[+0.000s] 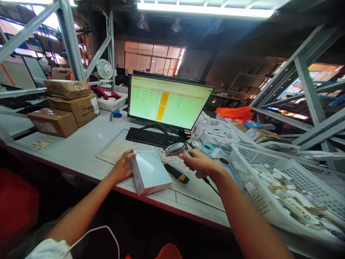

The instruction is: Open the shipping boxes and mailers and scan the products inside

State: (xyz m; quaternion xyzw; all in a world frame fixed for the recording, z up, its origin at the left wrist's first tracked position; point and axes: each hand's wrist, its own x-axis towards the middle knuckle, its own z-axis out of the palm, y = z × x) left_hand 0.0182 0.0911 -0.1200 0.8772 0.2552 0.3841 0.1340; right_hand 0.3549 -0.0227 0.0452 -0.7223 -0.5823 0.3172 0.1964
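A white box [153, 171] rests at the front edge of the desk, with a barcode label [145, 152] along its far side. My left hand [124, 166] grips the box's left side, fingers on the far corner and edge. In my right hand [198, 162] is a grey barcode scanner [175, 148], my fingers wrapped round its handle. Its head points left, over the far right part of the box, and a dark cable runs down from the handle. A black and yellow utility knife [176, 172] lies on the desk mat between the box and my right hand.
A keyboard [153, 137] and a lit monitor [169, 102] stand behind the box. Brown cartons [55, 122] are stacked at the left. White plastic baskets [242, 162] crowd the right side, near rolls of tape [207, 148]. A small fan [104, 69] stands at the back left.
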